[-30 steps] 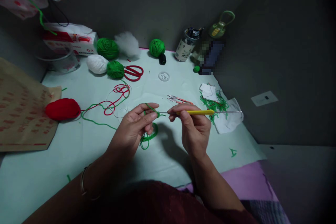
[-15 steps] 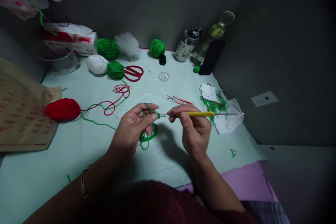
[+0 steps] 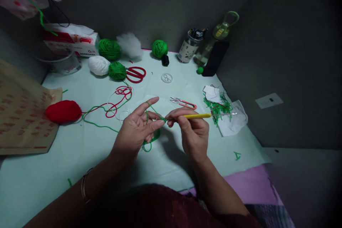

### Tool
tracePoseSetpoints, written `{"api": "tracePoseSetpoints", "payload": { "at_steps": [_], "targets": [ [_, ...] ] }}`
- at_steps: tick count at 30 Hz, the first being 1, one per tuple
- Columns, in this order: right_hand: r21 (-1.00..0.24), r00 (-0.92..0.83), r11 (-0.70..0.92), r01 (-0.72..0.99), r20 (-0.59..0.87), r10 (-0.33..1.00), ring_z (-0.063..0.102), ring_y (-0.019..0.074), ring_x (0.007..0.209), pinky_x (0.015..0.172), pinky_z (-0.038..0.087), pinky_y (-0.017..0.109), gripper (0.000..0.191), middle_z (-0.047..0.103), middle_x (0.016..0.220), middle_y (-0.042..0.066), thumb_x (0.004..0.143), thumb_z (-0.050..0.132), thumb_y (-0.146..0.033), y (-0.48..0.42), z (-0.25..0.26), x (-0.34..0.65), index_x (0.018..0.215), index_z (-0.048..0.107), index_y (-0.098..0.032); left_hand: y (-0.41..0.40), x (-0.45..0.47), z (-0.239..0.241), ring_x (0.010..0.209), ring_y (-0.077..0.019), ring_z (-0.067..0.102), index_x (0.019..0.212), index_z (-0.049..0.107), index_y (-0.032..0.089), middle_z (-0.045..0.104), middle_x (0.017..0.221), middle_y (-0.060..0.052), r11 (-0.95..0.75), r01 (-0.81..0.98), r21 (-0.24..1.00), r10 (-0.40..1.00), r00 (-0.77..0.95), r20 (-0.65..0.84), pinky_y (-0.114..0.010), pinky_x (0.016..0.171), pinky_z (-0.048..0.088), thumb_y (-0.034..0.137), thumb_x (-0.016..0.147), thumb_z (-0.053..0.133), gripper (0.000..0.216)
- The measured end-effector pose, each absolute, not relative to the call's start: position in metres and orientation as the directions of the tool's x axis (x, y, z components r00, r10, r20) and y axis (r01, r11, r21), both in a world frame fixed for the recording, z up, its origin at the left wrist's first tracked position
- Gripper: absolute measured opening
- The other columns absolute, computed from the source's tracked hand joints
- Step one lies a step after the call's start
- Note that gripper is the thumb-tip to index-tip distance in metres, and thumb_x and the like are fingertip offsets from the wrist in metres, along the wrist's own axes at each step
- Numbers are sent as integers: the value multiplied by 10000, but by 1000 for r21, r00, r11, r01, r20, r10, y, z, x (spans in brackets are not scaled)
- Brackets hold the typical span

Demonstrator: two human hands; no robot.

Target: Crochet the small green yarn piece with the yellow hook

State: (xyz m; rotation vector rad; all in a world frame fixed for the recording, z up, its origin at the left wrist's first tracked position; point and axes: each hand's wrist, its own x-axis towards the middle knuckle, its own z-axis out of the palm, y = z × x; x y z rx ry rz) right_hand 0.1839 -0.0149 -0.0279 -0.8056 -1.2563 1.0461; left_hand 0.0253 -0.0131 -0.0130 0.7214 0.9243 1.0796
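Note:
My left hand [image 3: 135,128] pinches a small piece of green yarn between thumb and fingers, its index finger raised with a strand of green yarn [image 3: 153,107] looped over it. In my right hand [image 3: 194,133] is a crochet hook with a yellow handle [image 3: 199,116], held level like a pen. Its near tip meets the yarn at my left thumb, where fingers partly hide it; the other metal end points right. Below my left hand hang loops of green yarn [image 3: 147,146]. A green strand runs left from that hand across the table.
Orange thread snips [image 3: 184,103] lie just beyond my hands. Red-handled scissors [image 3: 135,74], green yarn balls [image 3: 159,48] and a red yarn ball [image 3: 63,111] sit farther off. At right are green yarn scraps [image 3: 219,106]; a paper bag [image 3: 26,114] stands at left.
My right hand and the crochet hook have shifted left, closer to my left hand. My left index finger has lifted and straightened, drawing the green strand upward.

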Motion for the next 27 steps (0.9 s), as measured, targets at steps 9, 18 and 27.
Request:
{"api": "tracePoseSetpoints", "payload": {
  "at_steps": [9, 18, 27],
  "targets": [
    [-926, -23, 266, -269, 282, 959, 664, 136, 724, 665, 556, 305, 132, 731, 909, 24, 953, 637, -301, -15, -31, 183, 966, 759, -253, -11, 22, -7, 395, -2, 381, 1491, 465, 175, 596, 684, 77, 357, -435, 827, 933, 213, -291, -120, 347, 287, 157, 705, 869, 883],
    [-930, 45, 308, -201, 305, 951, 657, 135, 719, 658, 559, 304, 134, 725, 892, 16, 962, 621, -292, -16, -28, 181, 958, 751, -261, -10, 21, -9, 408, -6, 385, 1505, 437, 184, 599, 725, 74, 314, -433, 845, 949, 151, -276, -133, 353, 293, 154, 700, 870, 915],
    [-924, 59, 352, -149, 347, 936, 651, 133, 707, 644, 555, 305, 137, 718, 891, 17, 959, 620, -272, -17, -29, 179, 959, 756, -260, -12, 23, -8, 440, -27, 409, 1495, 450, 180, 596, 724, 73, 271, -429, 862, 962, 93, -257, -149, 368, 315, 105, 666, 852, 924]
  ]
}}
